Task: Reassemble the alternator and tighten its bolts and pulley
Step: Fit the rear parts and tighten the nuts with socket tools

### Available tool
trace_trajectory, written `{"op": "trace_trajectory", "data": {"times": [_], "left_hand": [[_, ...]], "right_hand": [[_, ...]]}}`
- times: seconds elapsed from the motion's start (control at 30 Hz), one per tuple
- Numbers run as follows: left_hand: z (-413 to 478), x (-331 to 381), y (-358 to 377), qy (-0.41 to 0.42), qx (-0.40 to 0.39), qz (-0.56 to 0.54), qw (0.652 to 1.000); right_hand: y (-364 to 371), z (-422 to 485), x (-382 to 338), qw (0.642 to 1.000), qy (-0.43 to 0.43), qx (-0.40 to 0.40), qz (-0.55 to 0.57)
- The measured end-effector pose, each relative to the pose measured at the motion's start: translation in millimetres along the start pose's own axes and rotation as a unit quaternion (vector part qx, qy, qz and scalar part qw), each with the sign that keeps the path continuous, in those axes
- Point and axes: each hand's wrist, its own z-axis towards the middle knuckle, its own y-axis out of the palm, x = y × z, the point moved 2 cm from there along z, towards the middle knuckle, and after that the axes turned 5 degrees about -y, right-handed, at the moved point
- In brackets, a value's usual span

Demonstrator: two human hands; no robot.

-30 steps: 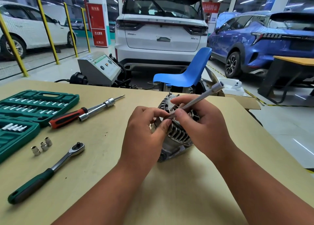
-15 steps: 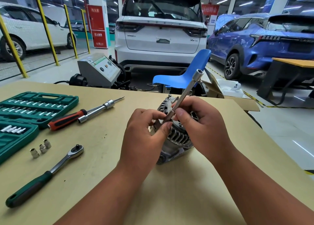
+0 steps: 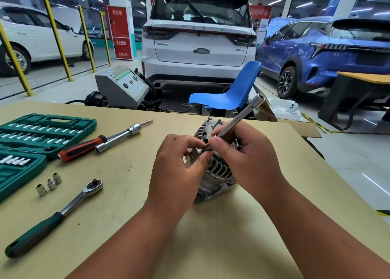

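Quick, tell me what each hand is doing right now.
Left hand: closed, pinching the lower tip of the socket bar.
Right hand: closed, gripping the same socket bar higher up.

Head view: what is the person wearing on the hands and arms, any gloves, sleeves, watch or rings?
Nothing shows. The left hand and right hand are bare, without gloves or visible rings. The forearms are bare to the frame's edge: no sleeve, watch or band in view.

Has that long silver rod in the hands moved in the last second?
Yes. The free end of the rod swung left, toward the blue chair, then tipped partway back right.
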Motion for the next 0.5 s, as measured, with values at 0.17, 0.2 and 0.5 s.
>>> {"op": "trace_trajectory", "data": {"times": [0.17,0.2,0.5], "left_hand": [[1.3,-4.1,2.0,-0.012,-0.002,0.002,1.000],[1.3,-4.8,2.2,-0.014,-0.004,0.000,1.000],[0.8,-0.7,-0.4,-0.004,-0.001,0.000,1.000]], "right_hand": [[-2.0,-2.4,0.4,1.000,-0.011,-0.010,0.003],[-3.1,-2.4,0.9,1.000,-0.016,-0.010,0.004],[-0.7,-0.3,2.4,1.000,0.001,-0.006,0.001]]}}
